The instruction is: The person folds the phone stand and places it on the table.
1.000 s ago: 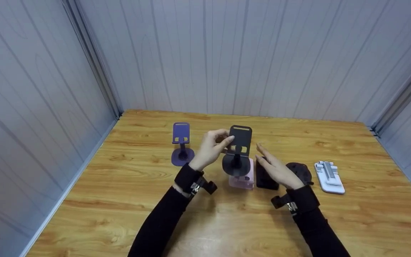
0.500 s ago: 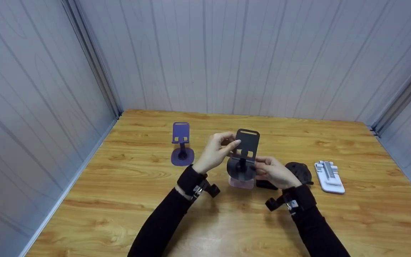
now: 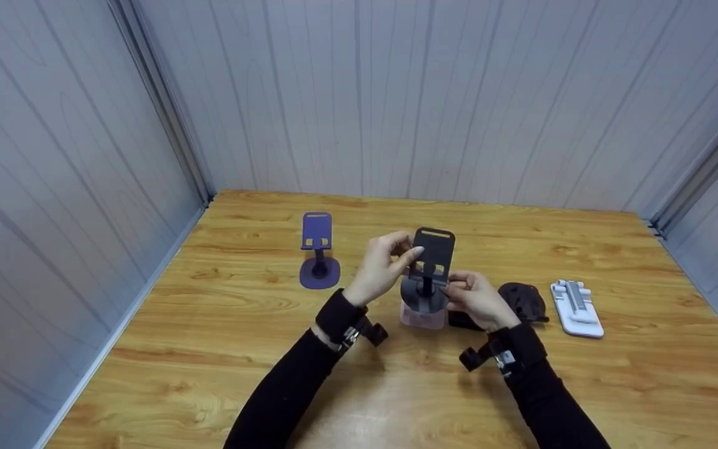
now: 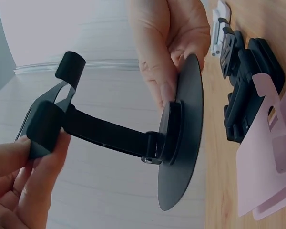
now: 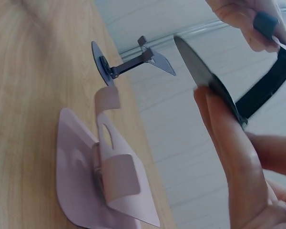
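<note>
Between both hands a black phone stand (image 3: 435, 251) is held up over the table, its round base (image 4: 183, 143) joined to the back plate by a slim arm (image 4: 109, 131). My left hand (image 3: 379, 265) pinches the plate at its left edge, thumb in front. My right hand (image 3: 478, 299) grips the rim of the base, fingers underneath and thumb on top, as the right wrist view shows. Below the held stand, a pink phone stand (image 5: 119, 176) sits folded low on the table, partly covered in the head view.
An unfolded purple phone stand (image 3: 318, 249) stands to the left. Beside the pink one lies a folded black stand (image 3: 464, 320), mostly behind my right hand. Farther right are another black stand (image 3: 523, 302) and a folded white stand (image 3: 576, 308). Panelled walls enclose the wooden table (image 3: 209, 349).
The black stand has shifted right and slightly down in my left hand. My right hand, earlier apart from it with straight fingers, has taken hold of the base.
</note>
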Available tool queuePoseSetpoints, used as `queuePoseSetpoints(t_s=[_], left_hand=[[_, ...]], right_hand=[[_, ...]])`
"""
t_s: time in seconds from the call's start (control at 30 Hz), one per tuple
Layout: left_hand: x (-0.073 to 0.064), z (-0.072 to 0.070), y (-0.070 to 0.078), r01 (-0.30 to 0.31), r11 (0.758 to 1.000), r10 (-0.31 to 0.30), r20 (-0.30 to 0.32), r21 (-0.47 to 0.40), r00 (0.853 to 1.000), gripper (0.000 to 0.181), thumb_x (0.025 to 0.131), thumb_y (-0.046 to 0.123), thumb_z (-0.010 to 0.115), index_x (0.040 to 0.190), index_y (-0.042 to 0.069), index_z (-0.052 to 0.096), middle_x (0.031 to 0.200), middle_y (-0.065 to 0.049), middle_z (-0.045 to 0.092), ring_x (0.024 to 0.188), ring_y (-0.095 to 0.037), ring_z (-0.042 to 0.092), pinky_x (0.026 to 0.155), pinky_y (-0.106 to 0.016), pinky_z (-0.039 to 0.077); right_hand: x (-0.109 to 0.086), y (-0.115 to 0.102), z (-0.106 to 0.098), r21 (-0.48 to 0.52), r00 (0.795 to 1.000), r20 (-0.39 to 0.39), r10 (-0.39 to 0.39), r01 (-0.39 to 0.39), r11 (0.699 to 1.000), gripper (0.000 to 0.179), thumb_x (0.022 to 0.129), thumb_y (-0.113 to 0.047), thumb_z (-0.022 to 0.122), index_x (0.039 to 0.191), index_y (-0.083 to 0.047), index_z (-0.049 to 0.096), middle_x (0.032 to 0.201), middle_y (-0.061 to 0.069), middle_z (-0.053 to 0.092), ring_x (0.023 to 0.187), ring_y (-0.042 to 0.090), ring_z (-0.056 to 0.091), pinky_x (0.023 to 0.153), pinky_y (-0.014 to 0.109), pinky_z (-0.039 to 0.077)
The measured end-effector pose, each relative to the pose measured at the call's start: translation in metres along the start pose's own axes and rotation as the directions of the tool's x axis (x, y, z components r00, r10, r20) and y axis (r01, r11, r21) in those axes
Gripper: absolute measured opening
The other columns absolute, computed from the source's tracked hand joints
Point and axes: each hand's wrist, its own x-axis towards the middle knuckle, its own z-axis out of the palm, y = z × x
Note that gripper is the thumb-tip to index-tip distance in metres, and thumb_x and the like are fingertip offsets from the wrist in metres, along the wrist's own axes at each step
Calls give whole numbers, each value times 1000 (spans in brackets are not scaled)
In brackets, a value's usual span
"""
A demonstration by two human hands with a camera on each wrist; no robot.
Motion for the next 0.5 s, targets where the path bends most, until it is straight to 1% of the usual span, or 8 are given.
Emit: queuePoseSetpoints(t_s=[0.07,0.13,0.2,0.37,0.5], left_hand=[[-1,1,0,-16,1000,16,-18,18,1000,14,104,3,66,94,-6,68,78,-17,69,68,-18,64,65,-20,53],[-2,3,0,-22,999,23,-36,28,999,14,104,3,66,94,-6,68,78,-17,68,66,-12,58,64,-20,47],[-2,4,-1,-23,999,25,-50,36,998,15,105,4,66,93,-5,67,78,-16,68,66,-8,54,64,-20,44],[-2,6,-1,-21,998,25,-75,54,997,13,104,4,66,95,-5,68,79,-16,69,66,-10,57,62,-20,44],[-3,5,0,-10,999,15,-84,53,996,13,104,4,66,94,-5,68,78,-16,69,64,-6,53,60,-18,42]], right_hand=[[0,1,2,-1,999,-36,-13,13,1000,23,109,7,48,114,-3,68,88,-1,74,79,6,70,72,20,61],[1,2,4,-8,997,-71,-25,24,1000,23,109,8,47,114,-3,67,87,-1,73,75,5,68,70,19,60],[1,4,6,-13,994,-103,-25,24,1000,21,109,7,47,115,-2,65,87,-2,73,73,4,66,67,18,58],[3,5,11,-2,983,-185,-19,19,1000,19,110,5,48,121,2,63,87,-4,74,71,4,63,64,17,55],[4,6,19,10,964,-265,-24,27,1000,19,109,6,50,124,7,60,86,-4,75,69,4,64,61,17,55]])
